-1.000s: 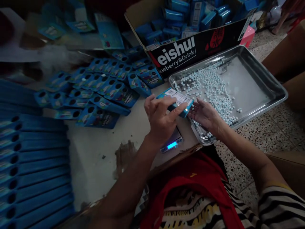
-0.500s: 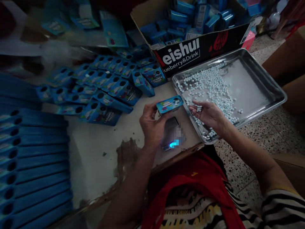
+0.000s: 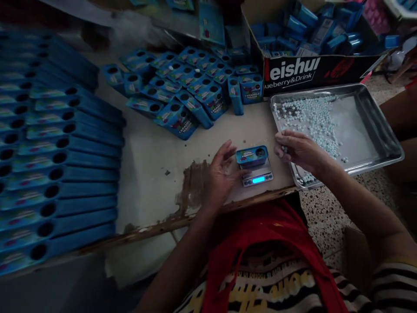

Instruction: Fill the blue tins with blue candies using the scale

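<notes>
A small blue candy box (image 3: 250,157) with a round hole in its top stands upright on a digital scale (image 3: 258,179), whose display glows blue. Just left of the box is my left hand (image 3: 222,171), fingers apart and curved toward it, with nothing in them. My right hand (image 3: 298,150) is over the near left rim of a metal tray (image 3: 358,124). Its fingers are curled round a few small pale candies (image 3: 284,148), partly hidden by the fingers. Many more pale candies (image 3: 317,124) lie loose over the tray's left half.
Tight rows of blue boxes (image 3: 65,174) fill the table's left side. Another group of upright boxes (image 3: 208,95) stands at the back, close to a black carton (image 3: 293,76) full of blue boxes. The table's worn front edge (image 3: 169,226) runs before me.
The blue box has gone from my left hand onto the scale, and that hand has opened. My right hand has curled its fingers round candies. The view has shifted left.
</notes>
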A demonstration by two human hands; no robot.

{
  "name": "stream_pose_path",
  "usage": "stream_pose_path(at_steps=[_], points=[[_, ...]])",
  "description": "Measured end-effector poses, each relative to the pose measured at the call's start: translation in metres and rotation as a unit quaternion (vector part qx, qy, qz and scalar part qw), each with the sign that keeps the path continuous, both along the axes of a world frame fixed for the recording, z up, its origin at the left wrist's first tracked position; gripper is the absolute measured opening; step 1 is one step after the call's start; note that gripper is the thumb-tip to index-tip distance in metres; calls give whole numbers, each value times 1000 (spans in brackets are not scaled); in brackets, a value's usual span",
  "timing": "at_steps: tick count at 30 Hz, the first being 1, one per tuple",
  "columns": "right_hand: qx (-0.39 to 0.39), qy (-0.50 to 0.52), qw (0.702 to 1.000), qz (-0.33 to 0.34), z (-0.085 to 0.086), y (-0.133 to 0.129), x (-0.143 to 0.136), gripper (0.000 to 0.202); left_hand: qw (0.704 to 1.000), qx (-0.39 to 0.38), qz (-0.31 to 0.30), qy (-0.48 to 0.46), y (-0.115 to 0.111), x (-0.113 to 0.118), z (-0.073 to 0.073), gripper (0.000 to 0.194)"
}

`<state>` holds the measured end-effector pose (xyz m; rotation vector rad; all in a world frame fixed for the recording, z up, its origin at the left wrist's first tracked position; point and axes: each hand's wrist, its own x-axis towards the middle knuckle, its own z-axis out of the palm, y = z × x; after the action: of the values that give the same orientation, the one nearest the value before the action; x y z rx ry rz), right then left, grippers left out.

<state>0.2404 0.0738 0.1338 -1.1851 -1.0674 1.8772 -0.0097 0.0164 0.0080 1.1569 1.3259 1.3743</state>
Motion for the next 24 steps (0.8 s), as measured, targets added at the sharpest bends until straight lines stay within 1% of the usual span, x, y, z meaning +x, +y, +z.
stream_pose_path(at_steps=[2, 5, 8, 10, 12, 15, 17, 19, 22, 24], points=[[4, -18, 1000, 2, 3, -1, 8, 26, 998, 10, 12, 54, -10, -23, 10, 78], [5, -61, 998, -31, 4, -2, 26, 27, 988, 8, 70, 135, -30, -62, 24, 58], [4, -101, 993, -60, 6, -2, 37, 27, 975, 5, 158, 154, -51, -91, 32, 49], [-2, -110, 992, -59, 9, 1, 37, 24, 967, -1, 199, 158, -61, -101, 35, 47], [-14, -97, 993, -59, 14, 6, 32, 19, 962, 0, 213, 170, -65, -106, 36, 48], [-38, -61, 996, -49, 22, 13, 21, 16, 963, 14, 201, 182, -64, -103, 39, 47], [-38, -51, 998, -30, 27, 16, 12, 16, 966, 32, 191, 174, -61, -99, 41, 45], [-22, -54, 998, -8, 33, 15, 5, 18, 970, 35, 174, 163, -59, -93, 45, 42], [8, -66, 998, 20, 38, 10, -2, 16, 978, 4, 139, 158, -56, -87, 49, 34], [31, -80, 995, 43, 40, 8, -5, 15, 979, 3, 124, 161, -55, -85, 48, 36]])
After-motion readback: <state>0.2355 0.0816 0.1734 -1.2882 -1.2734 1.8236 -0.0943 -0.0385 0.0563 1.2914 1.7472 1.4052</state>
